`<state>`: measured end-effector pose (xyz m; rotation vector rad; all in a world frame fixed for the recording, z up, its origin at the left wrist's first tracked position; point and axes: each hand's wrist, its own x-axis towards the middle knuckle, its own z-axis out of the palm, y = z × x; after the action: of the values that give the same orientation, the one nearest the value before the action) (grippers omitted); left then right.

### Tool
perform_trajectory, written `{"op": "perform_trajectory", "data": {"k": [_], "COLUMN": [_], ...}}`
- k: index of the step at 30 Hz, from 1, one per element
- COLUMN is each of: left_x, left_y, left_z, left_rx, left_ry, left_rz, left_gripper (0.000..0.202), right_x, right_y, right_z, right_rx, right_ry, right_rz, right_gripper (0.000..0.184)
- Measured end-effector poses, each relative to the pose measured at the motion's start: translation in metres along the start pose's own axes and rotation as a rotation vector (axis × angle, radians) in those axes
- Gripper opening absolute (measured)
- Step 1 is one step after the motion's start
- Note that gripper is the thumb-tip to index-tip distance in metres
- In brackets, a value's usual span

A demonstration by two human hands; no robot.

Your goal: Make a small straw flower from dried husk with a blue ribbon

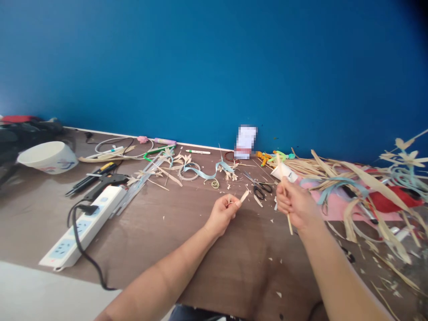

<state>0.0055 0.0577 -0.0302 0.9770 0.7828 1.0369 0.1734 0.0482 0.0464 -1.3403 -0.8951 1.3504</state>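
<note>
Between the thumb and fingers of my left hand (222, 214) is a small pale husk piece (245, 196), its pointed tip sticking out to the right. My right hand (296, 203) is wrapped round a thin pale stick (290, 225), held nearly upright with an end showing above and below the fist. Black-handled scissors (259, 191) lie on the table just beyond and between both hands. Behind the right hand is a white roll or cup (284, 173), partly hidden. Husk flowers (230, 174) and a light blue ribbon (200, 173) lie past my left hand.
At left are a white power strip (83, 227) with a black cord, a glue gun (105, 183) and a white bowl (48, 158). A heap of dried husk strips (334, 169) covers the right side. Small scraps dot the brown table (187, 249); a blue wall (200, 76) stands behind.
</note>
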Motion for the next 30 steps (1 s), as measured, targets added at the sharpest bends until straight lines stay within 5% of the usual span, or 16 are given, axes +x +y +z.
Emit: {"op": "perform_trajectory", "data": {"k": [8, 11, 16, 19, 23, 30], "left_x": [-0.001, -0.003, -0.006, -0.006, -0.005, -0.003], "left_y": [0.000, 0.003, 0.008, 0.007, 0.003, -0.003], "left_z": [0.002, 0.003, 0.004, 0.004, 0.002, 0.000], "left_rx": [0.032, 0.053, 0.089, 0.099, 0.099, 0.113], "left_ry": [-0.021, -0.027, -0.092, -0.132, -0.146, -0.102], "left_rz": [0.004, 0.018, 0.038, 0.018, -0.023, -0.042], "left_gripper": [0.032, 0.032, 0.029, 0.029, 0.029, 0.026], "right_x": [-0.016, -0.018, -0.016, -0.015, -0.015, -0.024], "right_y": [0.043, 0.044, 0.046, 0.051, 0.058, 0.056], "right_z": [0.029, 0.033, 0.033, 0.031, 0.029, 0.031], "right_rx": [-0.839, -0.832, -0.385, -0.260, -0.364, -0.911], "right_ry": [-0.047, -0.027, -0.137, -0.147, -0.074, 0.022], "right_rz": [-0.358, -0.351, 0.006, 0.099, -0.047, -0.393], "right_gripper": [0.035, 0.039, 0.043, 0.043, 0.044, 0.035]}}
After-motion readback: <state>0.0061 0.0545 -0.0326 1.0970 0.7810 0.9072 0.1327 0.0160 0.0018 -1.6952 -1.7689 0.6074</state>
